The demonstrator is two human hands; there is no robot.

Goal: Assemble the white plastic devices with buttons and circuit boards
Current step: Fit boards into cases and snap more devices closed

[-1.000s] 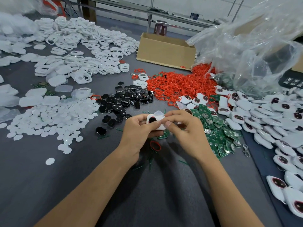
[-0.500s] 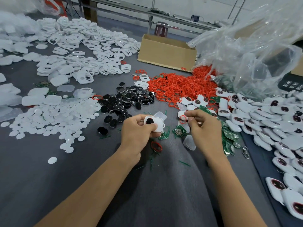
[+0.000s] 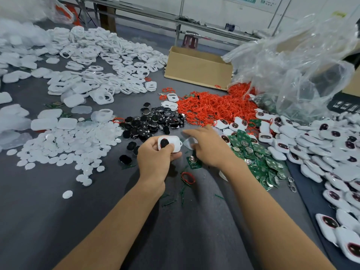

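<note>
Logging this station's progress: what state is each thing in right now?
left hand: grips the white casing
white casing: held, black button in place
right hand: open, fingers stretched out
circuit board: loose on the table
red ring: loose on the table
cardboard box: open
plastic bag: crumpled, open

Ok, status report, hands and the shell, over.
Left hand grips shell, black button in it. Right hand open beside it. Board loose on table. Nothing blocking.
</note>
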